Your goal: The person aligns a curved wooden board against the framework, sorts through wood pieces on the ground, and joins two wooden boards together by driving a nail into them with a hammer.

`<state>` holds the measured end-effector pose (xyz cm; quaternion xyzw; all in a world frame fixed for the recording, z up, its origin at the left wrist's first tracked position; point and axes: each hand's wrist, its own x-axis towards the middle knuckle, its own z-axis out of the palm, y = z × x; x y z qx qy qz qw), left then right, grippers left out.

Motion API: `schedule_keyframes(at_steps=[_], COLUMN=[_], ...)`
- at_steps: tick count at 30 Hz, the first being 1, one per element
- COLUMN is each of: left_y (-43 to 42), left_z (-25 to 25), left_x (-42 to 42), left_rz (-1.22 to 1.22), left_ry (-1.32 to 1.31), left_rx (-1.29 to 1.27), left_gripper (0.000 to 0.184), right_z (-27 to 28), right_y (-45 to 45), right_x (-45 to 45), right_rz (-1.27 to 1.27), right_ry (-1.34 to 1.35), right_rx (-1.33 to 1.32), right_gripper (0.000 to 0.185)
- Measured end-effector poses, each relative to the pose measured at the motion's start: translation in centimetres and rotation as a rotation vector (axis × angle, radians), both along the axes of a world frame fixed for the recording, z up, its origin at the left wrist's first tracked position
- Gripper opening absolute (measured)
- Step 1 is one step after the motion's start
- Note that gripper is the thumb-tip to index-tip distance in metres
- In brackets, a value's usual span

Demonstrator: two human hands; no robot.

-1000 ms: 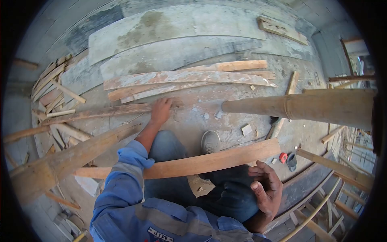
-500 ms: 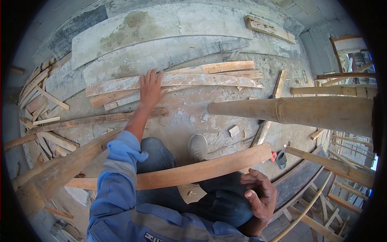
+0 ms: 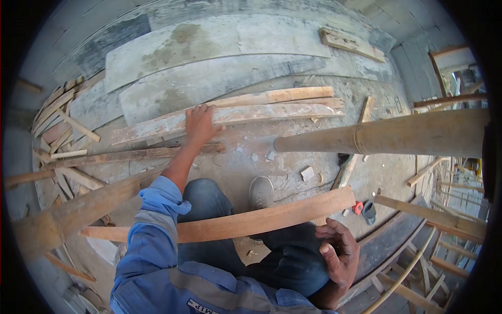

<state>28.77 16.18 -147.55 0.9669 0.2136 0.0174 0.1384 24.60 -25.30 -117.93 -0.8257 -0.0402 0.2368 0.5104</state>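
A long plank with whitish stains (image 3: pixel 251 113) lies on top of other boards on the floor. My left hand (image 3: pixel 201 125) grips it near its middle, fingers bent over the far edge. Across my thighs rests a smooth reddish-brown board (image 3: pixel 261 220), its left part passing under my left forearm. My right hand (image 3: pixel 340 256) hovers by my right knee, near that board's right end. Its fingers are loosely bent and apart, with nothing in them.
A thick bamboo pole (image 3: pixel 418 133) juts in from the right; another pole (image 3: pixel 78 214) crosses at left. A red tape measure (image 3: pixel 357 208) sits beside a dark cup-like object (image 3: pixel 369 213). Scrap wood (image 3: pixel 57 115) is piled at left. Large grey sheets (image 3: pixel 209 78) lie ahead.
My left hand went from lying spread over the stained plank to gripping its edge. The plank's left end has shifted towards me. My right hand stays much the same; the view moved slightly.
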Motion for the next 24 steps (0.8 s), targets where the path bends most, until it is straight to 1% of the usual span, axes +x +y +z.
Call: schedule_keyframes(at_steps=[3,5,7,10,11,13,15,17,19,22,24], left_y=[-1.8,-3.3,-4.1,-4.7,-4.6,-4.4,-4.4,-4.0,-4.0,-4.5,-4.2], left_z=[0.1,-2.3,-0.9,-5.0,-4.9,-5.1,-5.6,-6.3,-7.4,-7.6,-4.9], left_x=[-1.1,-2.8,-3.2,-4.2,-3.9,-4.5,-4.3,-3.9,-3.8,-3.8,-3.7], left_rz=[0.071,0.096,0.126,0.135,0.126,0.104,0.099,0.083,0.075,0.151,0.162], left_ry=[0.057,-0.056,0.152,0.082,0.035,-0.026,-0.149,-0.131,-0.092,-0.157,-0.065], left_rx=[0.041,0.072,-0.207,-0.192,-0.182,-0.160,-0.118,-0.084,-0.086,-0.136,-0.187], left_gripper=[0.075,0.074,0.073,0.074,0.074,0.075,0.069,0.063,0.062,0.077,0.086], right_z=[0.0,-0.3,-0.7,-0.3,-0.3,1.8,1.6,1.1,0.9,0.5,0.4], right_y=[-0.2,-0.2,-0.4,0.1,0.2,0.5,0.5,0.4,0.2,0.3,0.8], right_x=[-0.2,-0.3,-0.5,-0.4,-0.4,0.1,-0.1,0.1,0.6,1.5,1.8], right_rz=[0.019,0.036,0.079,0.132,0.127,0.254,0.198,0.205,0.240,0.303,0.297], right_ry=[-0.022,-0.027,-0.032,-0.078,-0.055,-0.027,0.007,0.028,0.020,0.018,0.028], right_rx=[-0.005,0.018,0.024,0.034,0.065,-0.055,-0.036,-0.026,-0.032,-0.048,-0.043], right_gripper=[0.074,0.077,0.076,0.073,0.068,0.055,0.054,0.054,0.053,0.053,0.054])
